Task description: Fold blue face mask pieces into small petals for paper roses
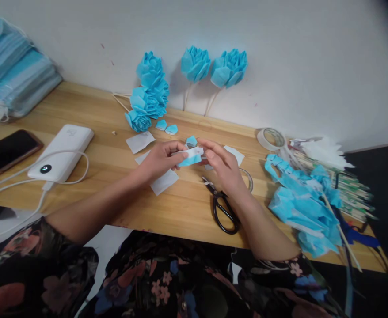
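Note:
Between the thumb and fingers of my left hand (162,159) is a folded blue-and-white piece of thin sheet (191,158), held above the table. My right hand (223,165) is at the piece's right end, index finger stretched out and fingers apart; whether a fingertip touches it is hard to tell. Just beyond lies a small folded blue petal (191,141), with two more petals (166,127) farther back. White squares (140,142) lie around and under my hands. Black-handled scissors (218,201) rest below my right hand, beside a partly hidden tape ring (249,179).
Blue flowers on sticks (195,64) lean against the wall, others (149,99) are piled left of them. At left are packed masks (18,70), a phone (10,152) and a cabled power bank (61,152). Crumpled blue sheets (303,210) and a tape roll (271,138) lie right.

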### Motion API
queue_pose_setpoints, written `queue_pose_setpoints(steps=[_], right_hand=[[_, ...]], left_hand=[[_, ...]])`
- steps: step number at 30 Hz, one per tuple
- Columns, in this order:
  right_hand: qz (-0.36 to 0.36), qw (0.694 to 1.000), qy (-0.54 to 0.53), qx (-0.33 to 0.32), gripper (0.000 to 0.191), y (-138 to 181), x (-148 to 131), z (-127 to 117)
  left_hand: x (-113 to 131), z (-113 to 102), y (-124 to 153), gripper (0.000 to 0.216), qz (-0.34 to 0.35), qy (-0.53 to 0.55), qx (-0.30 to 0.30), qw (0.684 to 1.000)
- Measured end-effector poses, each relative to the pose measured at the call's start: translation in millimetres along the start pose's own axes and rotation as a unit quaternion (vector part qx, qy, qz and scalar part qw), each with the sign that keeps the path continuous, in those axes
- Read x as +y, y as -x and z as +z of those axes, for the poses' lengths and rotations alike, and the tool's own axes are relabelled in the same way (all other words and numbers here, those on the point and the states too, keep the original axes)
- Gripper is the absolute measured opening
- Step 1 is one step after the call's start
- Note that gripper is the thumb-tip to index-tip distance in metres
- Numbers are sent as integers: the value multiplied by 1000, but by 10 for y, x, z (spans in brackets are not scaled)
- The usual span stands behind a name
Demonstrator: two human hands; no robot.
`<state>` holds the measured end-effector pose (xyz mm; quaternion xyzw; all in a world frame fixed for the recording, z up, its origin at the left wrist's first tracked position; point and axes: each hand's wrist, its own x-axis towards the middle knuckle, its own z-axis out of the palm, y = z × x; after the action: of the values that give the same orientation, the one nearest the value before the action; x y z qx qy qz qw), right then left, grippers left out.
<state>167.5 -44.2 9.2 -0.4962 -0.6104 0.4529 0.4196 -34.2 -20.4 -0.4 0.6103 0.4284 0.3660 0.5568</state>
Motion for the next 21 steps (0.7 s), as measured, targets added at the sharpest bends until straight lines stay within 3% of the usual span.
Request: queue_pose_setpoints(steps=[7,14,21], right_hand=[[-38,997,64,-3,40,-5,60,24],[-19,999,-30,10,33,-72,146,25],[-6,998,-59,33,33,-71,117,11]], left_hand=[[-19,35,23,21,88,-100,8,991],[-54,16,-25,26,45,-29,6,999],[-50,4,-38,49,3,59,-40,997]])
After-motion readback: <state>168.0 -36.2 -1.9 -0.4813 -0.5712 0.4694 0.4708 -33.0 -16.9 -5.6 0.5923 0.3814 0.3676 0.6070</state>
